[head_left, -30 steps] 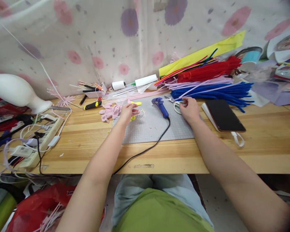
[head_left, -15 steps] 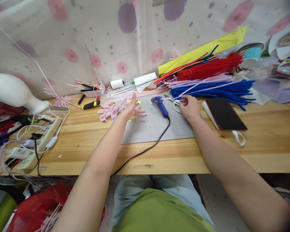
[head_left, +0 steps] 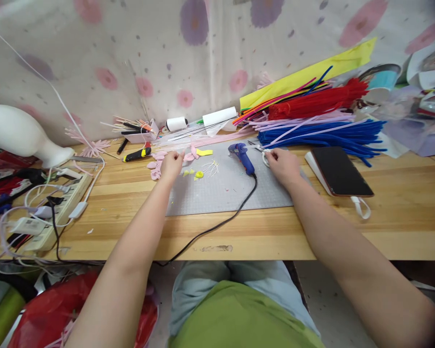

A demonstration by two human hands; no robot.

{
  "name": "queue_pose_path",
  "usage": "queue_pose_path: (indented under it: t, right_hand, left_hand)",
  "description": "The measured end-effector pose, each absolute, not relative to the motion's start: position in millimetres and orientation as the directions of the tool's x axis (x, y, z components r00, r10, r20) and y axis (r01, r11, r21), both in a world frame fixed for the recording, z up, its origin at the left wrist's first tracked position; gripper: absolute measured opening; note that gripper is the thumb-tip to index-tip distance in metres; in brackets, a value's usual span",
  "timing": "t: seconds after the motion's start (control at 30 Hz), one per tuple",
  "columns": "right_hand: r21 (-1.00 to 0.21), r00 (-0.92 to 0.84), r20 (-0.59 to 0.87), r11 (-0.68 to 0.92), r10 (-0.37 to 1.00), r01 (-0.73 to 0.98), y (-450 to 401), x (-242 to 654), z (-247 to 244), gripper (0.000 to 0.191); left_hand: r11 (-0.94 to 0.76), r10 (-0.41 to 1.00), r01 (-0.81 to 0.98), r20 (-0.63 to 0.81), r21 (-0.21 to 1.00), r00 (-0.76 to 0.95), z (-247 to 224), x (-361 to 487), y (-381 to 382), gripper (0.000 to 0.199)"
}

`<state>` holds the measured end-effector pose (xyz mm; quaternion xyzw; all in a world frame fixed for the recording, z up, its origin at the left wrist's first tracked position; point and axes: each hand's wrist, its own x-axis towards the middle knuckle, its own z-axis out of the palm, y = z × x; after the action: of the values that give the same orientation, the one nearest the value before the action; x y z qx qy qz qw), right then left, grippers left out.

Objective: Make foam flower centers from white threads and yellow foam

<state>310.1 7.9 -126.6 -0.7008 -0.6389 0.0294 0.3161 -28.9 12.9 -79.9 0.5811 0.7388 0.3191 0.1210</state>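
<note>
My left hand (head_left: 172, 165) is closed over the left part of the grey cutting mat (head_left: 217, 195), beside the soft pink petal-like pieces (head_left: 155, 169). Whatever its fingers hold is hidden. At the mat's right side, my right hand (head_left: 283, 166) has its fingers curled on the pale handle of the scissors (head_left: 264, 157), whose blades point up and left. Between the hands lies a blue glue gun (head_left: 243, 158). Thin white stamen-like strands (head_left: 211, 168), a yellow strip (head_left: 204, 152) and a small yellow coil (head_left: 199, 174) rest on the mat.
Bundles of blue (head_left: 322, 135) and red pipe cleaners (head_left: 319, 100) lie at the back right. A dark-screened phone or tablet (head_left: 342, 171) leans right of the mat. The glue gun's black cord (head_left: 224, 223) crosses the table's front edge. A power strip (head_left: 63, 212) sits at left.
My left hand has moved left from above the mat's small pieces, and its spread fingers have closed. The right hand stays at the scissors.
</note>
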Motion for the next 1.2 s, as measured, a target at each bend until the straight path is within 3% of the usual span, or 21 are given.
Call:
queue_pose_path:
  t: [0.07,0.3,0.4,0.5,0.57,0.8,1.03,1.2]
  right_hand:
    - [-0.437,0.157,0.336,0.006,0.929,0.899,5,305,-124,0.039]
    - [-0.334,0.068,0.271,0.028,0.96,0.942,-4,291,-117,0.04]
    - [-0.326,0.021,0.305,0.083,0.952,0.942,-9,291,-114,0.041]
    - [-0.316,-0.075,0.363,0.199,0.929,0.928,-14,292,-110,0.041]
    - [-0.284,-0.145,0.412,0.278,0.9,0.918,-18,291,-107,0.039]
    - [-0.148,-0.344,0.498,0.468,0.796,0.871,-31,266,-104,0.039]
    - [-0.069,-0.507,0.453,0.596,0.733,0.8,-33,245,-116,0.042]
    - [-0.06,-0.496,0.441,0.577,0.747,0.815,-32,246,-118,0.044]
  left_hand:
    - [0.098,0.955,0.837,0.186,0.538,-0.231,-78,-40,5,0.022]
    - [0.098,0.978,0.949,0.148,0.298,-0.147,-70,-58,-9,0.028]
    - [0.006,0.989,0.96,0.14,0.279,-0.047,-73,-61,-11,0.013]
    - [-0.056,0.991,0.964,0.129,0.259,0.023,-78,-63,-13,0.029]
    - [-0.055,0.992,0.966,0.12,0.251,0.025,-79,-63,-14,0.03]
    - [0.207,0.97,0.961,0.089,0.183,-0.226,-71,-63,-19,0.024]
    - [-0.04,0.998,0.999,0.039,0.024,0.039,-77,-71,-21,0.021]
    - [-0.017,0.999,1.0,0.03,0.015,0.017,-84,-58,-21,0.021]
